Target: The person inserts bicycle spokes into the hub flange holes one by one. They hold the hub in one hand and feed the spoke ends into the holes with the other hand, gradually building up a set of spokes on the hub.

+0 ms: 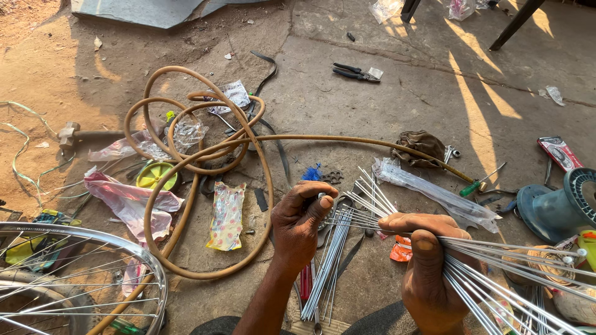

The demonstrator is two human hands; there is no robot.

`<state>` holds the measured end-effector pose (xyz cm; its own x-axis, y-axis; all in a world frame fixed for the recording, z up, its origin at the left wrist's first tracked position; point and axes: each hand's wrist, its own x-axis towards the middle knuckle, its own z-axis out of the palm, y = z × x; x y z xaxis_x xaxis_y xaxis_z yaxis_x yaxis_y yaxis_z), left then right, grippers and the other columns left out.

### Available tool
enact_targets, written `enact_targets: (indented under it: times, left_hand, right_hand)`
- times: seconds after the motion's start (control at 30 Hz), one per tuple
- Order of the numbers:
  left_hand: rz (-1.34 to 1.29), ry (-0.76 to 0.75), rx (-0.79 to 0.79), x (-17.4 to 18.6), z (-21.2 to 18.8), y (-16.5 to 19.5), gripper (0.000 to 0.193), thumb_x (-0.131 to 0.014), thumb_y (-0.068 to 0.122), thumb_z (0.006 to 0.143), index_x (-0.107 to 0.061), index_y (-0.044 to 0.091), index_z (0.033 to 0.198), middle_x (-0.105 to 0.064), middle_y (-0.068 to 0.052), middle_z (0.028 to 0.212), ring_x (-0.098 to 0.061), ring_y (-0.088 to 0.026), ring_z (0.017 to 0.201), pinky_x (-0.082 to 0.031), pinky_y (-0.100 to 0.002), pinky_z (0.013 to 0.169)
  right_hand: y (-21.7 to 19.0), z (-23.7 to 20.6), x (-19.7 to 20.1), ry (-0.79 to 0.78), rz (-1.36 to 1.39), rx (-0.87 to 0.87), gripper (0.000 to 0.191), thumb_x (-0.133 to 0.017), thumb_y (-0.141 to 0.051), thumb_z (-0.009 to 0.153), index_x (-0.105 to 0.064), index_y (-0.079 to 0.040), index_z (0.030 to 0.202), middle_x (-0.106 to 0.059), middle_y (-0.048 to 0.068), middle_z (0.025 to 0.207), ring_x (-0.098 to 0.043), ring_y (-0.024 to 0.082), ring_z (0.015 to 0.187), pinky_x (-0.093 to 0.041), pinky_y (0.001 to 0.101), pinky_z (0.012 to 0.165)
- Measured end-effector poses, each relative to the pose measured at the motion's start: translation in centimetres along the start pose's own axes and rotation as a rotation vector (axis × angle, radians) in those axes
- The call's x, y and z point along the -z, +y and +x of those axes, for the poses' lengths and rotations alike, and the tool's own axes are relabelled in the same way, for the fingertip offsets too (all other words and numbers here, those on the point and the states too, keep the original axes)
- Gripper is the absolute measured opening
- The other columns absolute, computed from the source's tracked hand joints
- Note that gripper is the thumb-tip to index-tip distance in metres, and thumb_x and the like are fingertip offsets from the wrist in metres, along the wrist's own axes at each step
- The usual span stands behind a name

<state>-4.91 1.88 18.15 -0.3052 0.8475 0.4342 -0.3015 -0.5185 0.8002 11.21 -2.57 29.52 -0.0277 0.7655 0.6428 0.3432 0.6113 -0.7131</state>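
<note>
Right hand (428, 273) is gripping a spoke bundle (496, 260) at lower right; left hand (301, 223) is pinching one spoke's tip (323, 201), needing a clean pull.

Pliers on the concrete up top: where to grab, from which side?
Grip the pliers by the paired dark handles at their left end, coming from above, probably with fingers closing across both. They lie flat on the concrete floor, handles slightly apart, nothing crowding them; the jaw end at right sits against a small clear plastic scrap.
</note>
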Motion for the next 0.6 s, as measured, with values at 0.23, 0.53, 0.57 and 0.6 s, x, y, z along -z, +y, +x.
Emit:
enact_targets:
  times: [0.23,0.53,0.57,0.6]
  left_hand:
    - [0.055,0.006,0.005,-0.1,0.0,0.1,0.013,-0.072,0.013,0.099,-0.073,0.005,0.11,-0.075,-0.007,0.104,-0.07,-0.014,0.097,-0.06,-0.03,0.083]
    - [0.046,0.004,-0.075,-0.2,0.0,0.2,0.013,-0.072,0.011,0.1,-0.072,0.005,0.111,-0.074,-0.008,0.107,-0.07,-0.014,0.101,-0.06,-0.03,0.087]
    - [0.036,0.002,-0.073,-0.3,0.0,0.2,0.013,-0.072,0.011,0.1,-0.072,0.005,0.111,-0.074,-0.008,0.107,-0.07,-0.014,0.101,-0.06,-0.03,0.087]
    - [0.026,0.001,-0.069,-0.3,0.0,0.1,0.013,-0.072,0.011,0.099,-0.072,0.005,0.111,-0.074,-0.008,0.108,-0.07,-0.014,0.102,-0.06,-0.03,0.087]
  right_hand:
    - [-0.1,-0.1,-0.3,0.039,0.044,0.03,0.04,-0.053,-0.033,0.119,-0.066,0.003,0.107,-0.074,0.014,0.097,-0.075,0.021,0.09,-0.063,0.0309,0.085]
    - [0.6,-0.6,-1.0,0.091,0.091,-0.05,0.036,-0.052,-0.031,0.116,-0.063,0.003,0.111,-0.072,0.016,0.1,-0.075,0.023,0.089,-0.064,0.0351,0.086]
    - [0.8,-0.6,-1.1,0.104,0.121,-0.055,0.035,-0.053,-0.031,0.116,-0.061,0.003,0.112,-0.072,0.016,0.098,-0.075,0.023,0.09,-0.064,0.0349,0.086]
    - [0.9,-0.7,-1.2,0.116,0.152,-0.059,0.035,-0.053,-0.031,0.117,-0.06,0.003,0.114,-0.072,0.016,0.097,-0.075,0.024,0.092,-0.064,0.0347,0.086]
